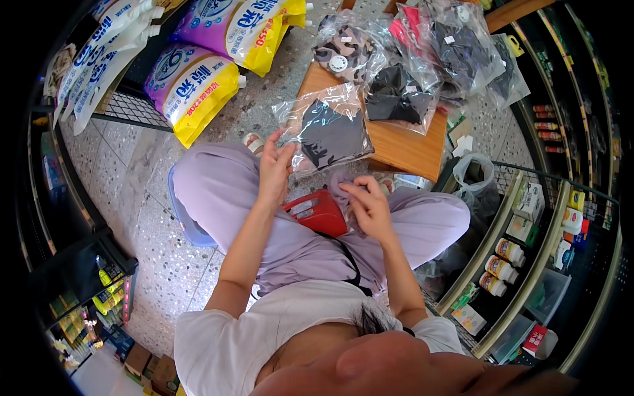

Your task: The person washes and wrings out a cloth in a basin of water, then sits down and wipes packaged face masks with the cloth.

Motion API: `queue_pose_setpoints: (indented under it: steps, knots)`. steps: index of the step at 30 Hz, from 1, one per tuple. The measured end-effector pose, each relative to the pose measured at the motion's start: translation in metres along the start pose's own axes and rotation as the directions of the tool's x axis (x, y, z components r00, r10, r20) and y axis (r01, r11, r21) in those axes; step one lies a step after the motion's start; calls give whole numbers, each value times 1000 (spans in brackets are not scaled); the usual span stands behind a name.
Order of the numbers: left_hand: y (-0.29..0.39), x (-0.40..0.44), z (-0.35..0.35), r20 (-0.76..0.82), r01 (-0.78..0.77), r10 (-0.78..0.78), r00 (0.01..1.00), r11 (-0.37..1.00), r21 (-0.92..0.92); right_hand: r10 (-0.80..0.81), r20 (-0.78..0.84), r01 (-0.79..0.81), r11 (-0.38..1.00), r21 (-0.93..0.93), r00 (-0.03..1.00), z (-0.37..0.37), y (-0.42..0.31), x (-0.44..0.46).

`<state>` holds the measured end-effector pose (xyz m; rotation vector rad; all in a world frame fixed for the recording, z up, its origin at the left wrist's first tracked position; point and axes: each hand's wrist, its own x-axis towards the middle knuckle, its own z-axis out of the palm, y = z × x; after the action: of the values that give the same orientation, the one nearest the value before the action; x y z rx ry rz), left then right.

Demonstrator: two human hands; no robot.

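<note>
My left hand [276,165] pinches the left edge of a clear plastic bag with a folded dark grey cloth item [335,132] inside. That bag lies partly over the near left part of a wooden stool [409,146]. My right hand [367,206] is near my lap, just right of a red plastic container [318,212]; its fingers are curled, and what they hold, if anything, is too small to tell. More bagged items rest on the stool's far side: a camouflage one [343,53], a black one [398,92] and a dark one [459,49].
Large purple and yellow detergent bags [195,89] stand at the upper left. Shelves with white bottles [500,267] curve along the right. A bin with a plastic liner [474,178] is right of my knee. A blue stool [188,218] shows under me.
</note>
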<state>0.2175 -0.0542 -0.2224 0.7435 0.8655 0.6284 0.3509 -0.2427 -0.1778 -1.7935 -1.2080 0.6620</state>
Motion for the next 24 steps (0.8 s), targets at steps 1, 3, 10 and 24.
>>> queue_pose_setpoints:
  steps: [1,3,10,24]
  knots:
    - [4,-2,4,-15,3,-3,1000,1000,2,-21,-28,23,998,55,999,-4,-8,4]
    - [7,-6,17,-51,20,-19,999,999,30,-59,-88,73,984,162,994,-14,-24,17]
    - [-8,0,15,146,-167,160,976,985,35,-419,-217,327,874,-359,882,31,-39,89]
    - [-10,-4,3,112,-123,110,988,985,121,-281,-247,74,786,-614,928,40,-6,134]
